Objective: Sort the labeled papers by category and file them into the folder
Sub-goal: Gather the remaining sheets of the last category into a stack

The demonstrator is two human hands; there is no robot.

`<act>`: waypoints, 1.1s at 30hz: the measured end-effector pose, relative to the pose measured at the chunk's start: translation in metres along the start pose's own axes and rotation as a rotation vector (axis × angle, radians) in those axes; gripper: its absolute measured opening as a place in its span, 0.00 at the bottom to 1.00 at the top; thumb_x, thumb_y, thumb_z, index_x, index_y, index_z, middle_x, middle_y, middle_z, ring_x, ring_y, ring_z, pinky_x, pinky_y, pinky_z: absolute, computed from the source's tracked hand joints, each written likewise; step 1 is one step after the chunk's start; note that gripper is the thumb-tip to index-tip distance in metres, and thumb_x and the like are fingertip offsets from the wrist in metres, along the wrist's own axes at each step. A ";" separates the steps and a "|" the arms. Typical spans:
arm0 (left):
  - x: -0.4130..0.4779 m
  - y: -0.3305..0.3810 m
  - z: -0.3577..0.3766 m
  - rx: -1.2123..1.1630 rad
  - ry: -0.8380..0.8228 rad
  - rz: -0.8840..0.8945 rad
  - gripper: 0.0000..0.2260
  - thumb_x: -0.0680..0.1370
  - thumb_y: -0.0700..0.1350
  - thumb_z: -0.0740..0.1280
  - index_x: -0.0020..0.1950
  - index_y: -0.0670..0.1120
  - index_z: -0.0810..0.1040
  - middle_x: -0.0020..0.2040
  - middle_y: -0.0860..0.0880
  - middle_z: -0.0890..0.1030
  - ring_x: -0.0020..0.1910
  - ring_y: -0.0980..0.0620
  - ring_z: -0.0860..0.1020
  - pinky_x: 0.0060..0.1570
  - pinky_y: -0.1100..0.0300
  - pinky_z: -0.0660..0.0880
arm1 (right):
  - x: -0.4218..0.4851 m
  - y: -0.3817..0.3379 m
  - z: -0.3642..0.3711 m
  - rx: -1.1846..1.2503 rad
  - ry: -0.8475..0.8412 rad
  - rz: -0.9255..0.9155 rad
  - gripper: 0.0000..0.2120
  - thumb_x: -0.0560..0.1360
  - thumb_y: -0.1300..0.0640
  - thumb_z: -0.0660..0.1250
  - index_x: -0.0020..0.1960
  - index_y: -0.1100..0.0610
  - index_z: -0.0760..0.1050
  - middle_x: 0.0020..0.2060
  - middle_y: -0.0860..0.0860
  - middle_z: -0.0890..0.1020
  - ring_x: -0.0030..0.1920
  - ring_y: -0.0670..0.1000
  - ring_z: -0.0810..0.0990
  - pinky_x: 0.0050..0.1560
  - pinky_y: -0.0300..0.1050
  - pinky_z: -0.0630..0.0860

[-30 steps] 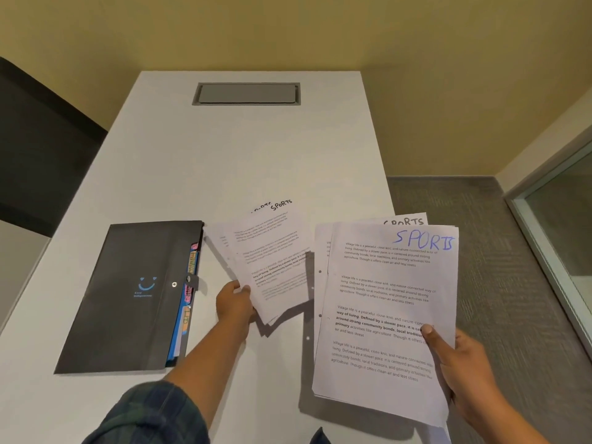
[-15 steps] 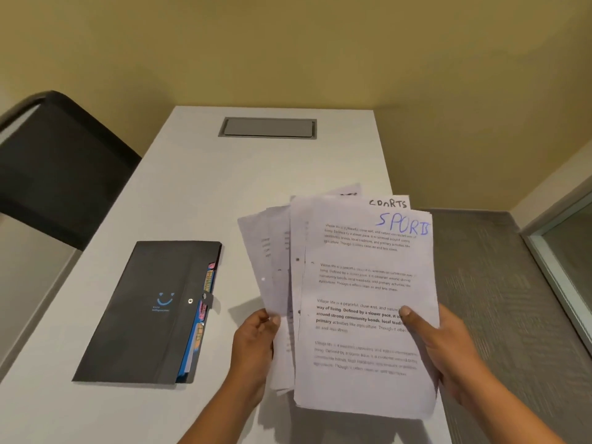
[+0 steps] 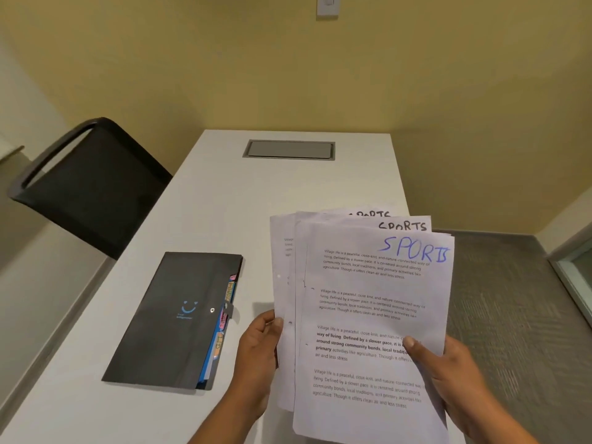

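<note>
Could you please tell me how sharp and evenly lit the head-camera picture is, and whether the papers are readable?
Head view: the top sheet of the papers is sharp enough to read, blue SPORTS label included; the chair and the floor at the edges are smeared; lighting is soft, no glare; the papers cast a faint shadow on the table beside the folder.

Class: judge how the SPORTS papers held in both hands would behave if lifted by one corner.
Probably floppy: the thin papers are supported by the left hand and right hand at both edges. Likely to slide apart: they are loose and fanned at the top.
</note>
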State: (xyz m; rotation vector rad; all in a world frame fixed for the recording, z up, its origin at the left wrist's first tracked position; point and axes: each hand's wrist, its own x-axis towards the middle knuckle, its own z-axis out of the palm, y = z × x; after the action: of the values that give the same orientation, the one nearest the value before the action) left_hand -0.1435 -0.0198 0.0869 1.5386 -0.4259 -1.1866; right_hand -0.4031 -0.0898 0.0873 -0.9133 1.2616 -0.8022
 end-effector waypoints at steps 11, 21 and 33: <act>0.002 0.015 -0.002 0.053 -0.025 0.099 0.11 0.79 0.46 0.67 0.58 0.59 0.77 0.57 0.52 0.84 0.55 0.48 0.82 0.49 0.49 0.81 | -0.007 0.003 -0.002 0.056 -0.066 -0.040 0.47 0.44 0.36 0.84 0.55 0.63 0.81 0.47 0.60 0.87 0.48 0.62 0.87 0.41 0.48 0.84; -0.012 0.031 0.000 0.102 -0.034 0.100 0.13 0.79 0.51 0.65 0.54 0.45 0.84 0.51 0.46 0.86 0.53 0.45 0.84 0.59 0.43 0.77 | -0.014 0.001 -0.001 0.061 -0.110 -0.043 0.19 0.68 0.56 0.79 0.55 0.64 0.81 0.47 0.61 0.87 0.46 0.62 0.87 0.41 0.49 0.84; -0.015 0.023 0.000 0.069 0.035 0.196 0.09 0.72 0.32 0.73 0.47 0.44 0.84 0.47 0.47 0.87 0.52 0.41 0.83 0.49 0.49 0.81 | -0.014 0.007 -0.007 -0.006 -0.077 -0.020 0.09 0.76 0.68 0.69 0.54 0.62 0.82 0.47 0.58 0.88 0.48 0.59 0.87 0.49 0.52 0.80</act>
State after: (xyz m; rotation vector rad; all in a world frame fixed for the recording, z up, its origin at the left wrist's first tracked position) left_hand -0.1428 -0.0154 0.1139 1.5360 -0.5855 -1.0011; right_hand -0.4125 -0.0749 0.0865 -0.9539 1.1901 -0.7720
